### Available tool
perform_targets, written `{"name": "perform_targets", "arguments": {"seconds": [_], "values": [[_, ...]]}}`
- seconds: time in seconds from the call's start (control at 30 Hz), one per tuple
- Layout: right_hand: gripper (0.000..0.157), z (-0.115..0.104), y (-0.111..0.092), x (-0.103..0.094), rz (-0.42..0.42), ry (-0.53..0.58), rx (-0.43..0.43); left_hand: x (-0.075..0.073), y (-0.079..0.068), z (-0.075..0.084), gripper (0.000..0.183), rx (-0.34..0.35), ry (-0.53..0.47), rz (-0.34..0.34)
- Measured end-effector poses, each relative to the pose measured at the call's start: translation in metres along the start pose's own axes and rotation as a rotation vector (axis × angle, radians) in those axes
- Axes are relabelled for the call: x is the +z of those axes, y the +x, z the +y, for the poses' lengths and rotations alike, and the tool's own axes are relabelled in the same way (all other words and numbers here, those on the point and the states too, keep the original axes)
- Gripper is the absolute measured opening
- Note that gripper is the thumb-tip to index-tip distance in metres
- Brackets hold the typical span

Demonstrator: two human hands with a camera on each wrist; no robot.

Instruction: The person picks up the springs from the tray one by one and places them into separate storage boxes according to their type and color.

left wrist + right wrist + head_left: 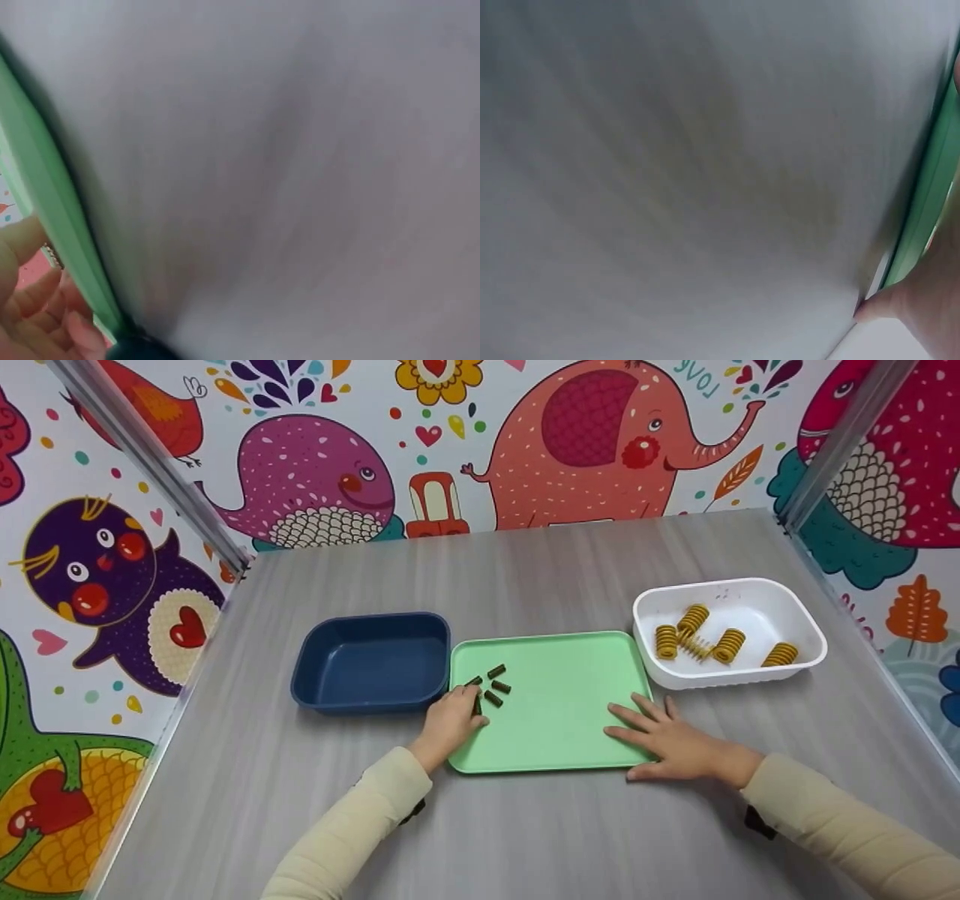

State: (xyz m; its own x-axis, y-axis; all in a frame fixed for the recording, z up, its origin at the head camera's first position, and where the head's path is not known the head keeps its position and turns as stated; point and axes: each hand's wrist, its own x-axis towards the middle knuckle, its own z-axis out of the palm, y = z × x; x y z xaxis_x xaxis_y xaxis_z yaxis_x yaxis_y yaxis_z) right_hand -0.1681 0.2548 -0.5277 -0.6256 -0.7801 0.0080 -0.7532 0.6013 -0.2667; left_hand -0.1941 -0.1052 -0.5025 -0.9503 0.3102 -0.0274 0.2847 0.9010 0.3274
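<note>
In the head view, my left hand (448,723) is at the left edge of a light green tray (564,697), fingers bent over its rim. Several short, dark, ridged cylinders (501,687) lie on that side of the tray. One dark cylinder (477,705) shows between the thumb and fingers; whether they pinch it is unclear. The left wrist view catches the bent fingers (49,311) partly behind the tray rim (56,187). My right hand (675,739) rests with spread fingers on the tray's right edge. Its thumb (881,304) touches the table in the right wrist view.
A dark blue bin (371,664) stands left of the tray, close against it. At the right rear is a white bin (765,615) with several ochre coiled pieces (729,646) inside. Metal posts (847,442) and patterned panels edge the grey table (525,832).
</note>
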Motion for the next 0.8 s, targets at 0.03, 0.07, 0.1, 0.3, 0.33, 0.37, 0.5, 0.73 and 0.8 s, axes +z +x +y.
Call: {"name": "perform_targets", "arguments": {"seconds": [0.03,0.07,0.1,0.3,0.33,0.37,0.5,0.73,0.8], "values": [[0.068,0.0,0.0,0.0,0.0,0.0,0.0,0.0,0.0,0.0,0.048,-0.013,-0.003,0.001],[0.068,0.0,0.0,0.0,0.001,0.0,0.001,0.0,0.001,-0.001,0.049,-0.028,-0.002,0.0],[0.068,0.0,0.0,0.0,0.002,0.002,0.001,0.0,0.002,-0.001,0.049,-0.041,0.0,-0.003],[0.068,-0.001,0.0,0.001,0.011,0.0,-0.003,0.001,0.005,0.001,0.04,-0.048,0.004,-0.025],[0.068,-0.001,0.0,0.002,0.015,-0.003,-0.005,0.001,0.005,0.001,0.04,-0.038,0.002,-0.018],[0.068,-0.001,0.0,0.002,0.017,-0.006,-0.006,0.002,0.006,0.001,0.039,-0.027,-0.003,-0.011],[0.068,0.0,-0.001,0.003,0.025,-0.017,-0.012,0.006,0.008,0.003,0.036,0.022,-0.036,0.031],[0.067,0.001,0.0,0.004,0.029,-0.004,-0.009,0.013,0.015,0.005,0.036,0.062,-0.172,0.014],[0.067,0.002,0.0,0.005,0.037,0.001,-0.009,0.014,0.018,0.005,0.036,0.07,-0.221,-0.003]]}}
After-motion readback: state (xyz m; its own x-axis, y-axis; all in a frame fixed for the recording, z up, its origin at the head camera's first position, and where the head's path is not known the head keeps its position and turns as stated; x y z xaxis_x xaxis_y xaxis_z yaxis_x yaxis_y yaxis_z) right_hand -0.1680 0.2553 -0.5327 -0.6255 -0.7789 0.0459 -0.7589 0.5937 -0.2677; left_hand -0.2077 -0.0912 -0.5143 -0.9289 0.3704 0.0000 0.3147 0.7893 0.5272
